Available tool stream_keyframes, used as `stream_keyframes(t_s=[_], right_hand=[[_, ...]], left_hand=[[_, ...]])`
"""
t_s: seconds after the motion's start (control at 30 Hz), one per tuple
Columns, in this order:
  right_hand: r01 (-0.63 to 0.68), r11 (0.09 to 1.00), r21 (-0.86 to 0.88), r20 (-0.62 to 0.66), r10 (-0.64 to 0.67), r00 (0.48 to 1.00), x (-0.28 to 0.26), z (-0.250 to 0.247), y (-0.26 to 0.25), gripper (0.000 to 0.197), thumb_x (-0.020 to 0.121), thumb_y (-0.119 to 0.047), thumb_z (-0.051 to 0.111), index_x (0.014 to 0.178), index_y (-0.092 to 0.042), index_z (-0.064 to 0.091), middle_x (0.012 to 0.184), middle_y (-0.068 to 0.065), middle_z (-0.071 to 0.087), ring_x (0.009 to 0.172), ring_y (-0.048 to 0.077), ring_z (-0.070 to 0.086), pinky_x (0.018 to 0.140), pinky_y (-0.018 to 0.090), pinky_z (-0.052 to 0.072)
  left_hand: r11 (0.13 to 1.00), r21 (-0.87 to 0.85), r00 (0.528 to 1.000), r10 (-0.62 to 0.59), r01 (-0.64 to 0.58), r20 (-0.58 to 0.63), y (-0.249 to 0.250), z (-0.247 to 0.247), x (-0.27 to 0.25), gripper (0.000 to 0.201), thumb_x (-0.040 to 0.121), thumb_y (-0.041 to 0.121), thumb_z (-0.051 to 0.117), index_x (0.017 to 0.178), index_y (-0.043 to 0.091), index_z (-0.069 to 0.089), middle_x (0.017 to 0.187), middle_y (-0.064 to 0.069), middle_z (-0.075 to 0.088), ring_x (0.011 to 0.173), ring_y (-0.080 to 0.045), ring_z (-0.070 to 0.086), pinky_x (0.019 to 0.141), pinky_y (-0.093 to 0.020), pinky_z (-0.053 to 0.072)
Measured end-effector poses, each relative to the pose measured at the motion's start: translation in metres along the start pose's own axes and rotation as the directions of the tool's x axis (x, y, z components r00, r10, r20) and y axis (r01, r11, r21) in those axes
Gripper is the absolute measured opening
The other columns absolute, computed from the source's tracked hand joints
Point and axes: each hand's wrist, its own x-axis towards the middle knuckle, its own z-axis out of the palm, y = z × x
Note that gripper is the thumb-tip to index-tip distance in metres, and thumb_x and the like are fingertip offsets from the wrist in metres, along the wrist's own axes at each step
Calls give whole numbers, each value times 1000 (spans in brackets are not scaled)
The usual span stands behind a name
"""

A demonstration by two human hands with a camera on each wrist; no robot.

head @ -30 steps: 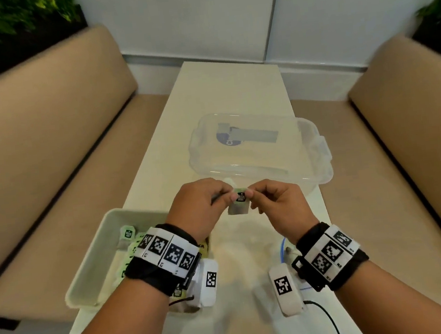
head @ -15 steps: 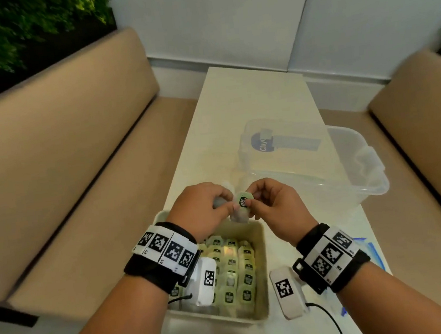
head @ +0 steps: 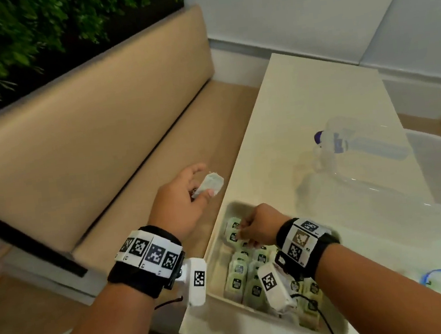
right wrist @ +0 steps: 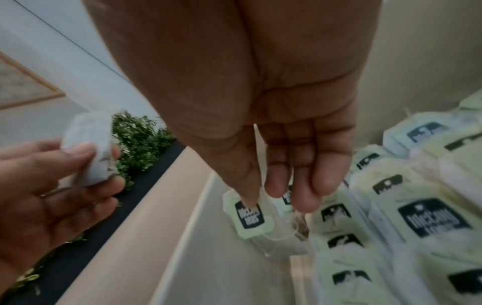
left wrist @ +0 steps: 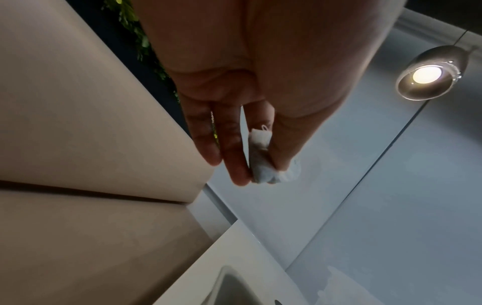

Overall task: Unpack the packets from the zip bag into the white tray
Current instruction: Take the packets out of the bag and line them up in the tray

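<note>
Lying packed in rows inside the shallow white rectangular tray (head: 218, 252) on the pale table (head: 317, 106): pale green tea packets with black labels (head: 238, 283). Reaching into the tray's far corner, right hand (head: 259, 227) pinching one green packet (right wrist: 247, 214) between thumb and fingers. Hovering over the tan bench (head: 101, 142), left hand (head: 179, 201) pinching a crumpled whitish clear wrapper (head: 210, 184). Sitting further back, a clear plastic tub (head: 395, 166).

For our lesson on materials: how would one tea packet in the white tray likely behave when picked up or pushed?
Probably light: the right hand lowers a packet by fingertips alone. Likely soft and floppy: the wrapper in the left hand is crumpled. Being flat, packets in the tray would probably slide or shift, not roll.
</note>
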Motion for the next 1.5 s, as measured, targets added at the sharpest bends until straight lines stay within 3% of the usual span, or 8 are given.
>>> stream_keyframes(t_s=[0.17,0.47,0.63,0.77,0.9,1.03,1.23,1.5], right_hand=[[-105,992,-77,25,107,994,19,13,-2,8,89,-14,67,87,-9,74,72,5,69,55,15,62,53,25,57],[-80,940,-332,-111,45,993,35,26,9,17,86,-28,61,93,-20,75,89,5,74,81,22,72,75,38,61],[-77,902,-424,-53,60,997,19,12,-7,22,92,-30,60,99,-12,71,83,5,75,65,18,74,66,31,61],[146,946,-290,-86,-178,980,-12,-22,-26,15,87,-29,69,101,-22,70,95,-6,73,56,9,70,61,26,59],[425,888,-175,-196,-454,869,-31,-49,-35,34,84,-5,68,109,-29,67,100,-15,70,62,7,66,68,19,50],[569,808,-151,-194,-589,785,-42,-56,-34,33,82,-12,76,105,-35,71,96,-12,68,68,13,60,67,18,50],[573,798,-184,-125,-598,792,-49,-70,-29,27,77,-17,83,96,-32,73,93,-18,68,73,8,62,68,16,49],[578,771,-267,-60,-612,788,-45,-71,-34,13,80,-14,78,82,-27,77,82,-12,70,72,6,63,64,14,45]], left_hand=[[1000,9,1000,-11,11,21,-17,-5,-4,25,88,28,70,112,24,68,96,14,74,85,5,67,86,-27,56],[1000,-25,997,-5,7,71,-21,2,-9,10,91,33,66,100,30,68,88,16,73,81,7,66,80,-18,54],[999,-33,995,23,-20,100,-21,9,-5,13,90,34,66,99,26,73,85,12,71,76,-3,64,74,-20,53],[997,17,993,71,-73,94,-15,17,-1,15,92,30,64,100,22,74,90,9,67,79,-8,61,75,-22,51],[999,-30,983,37,-32,182,-9,28,4,15,97,32,55,97,25,68,85,5,70,79,-14,64,73,-30,53],[989,-147,959,41,1,281,2,37,5,18,100,26,52,84,28,60,63,18,58,58,2,51,57,-12,39],[908,-376,900,-5,187,435,4,41,5,20,100,20,51,86,21,64,71,4,62,70,-17,56,69,-34,49],[913,-341,821,10,226,571,-3,33,0,21,102,22,47,98,17,67,78,4,68,60,-3,56,64,-21,48]])
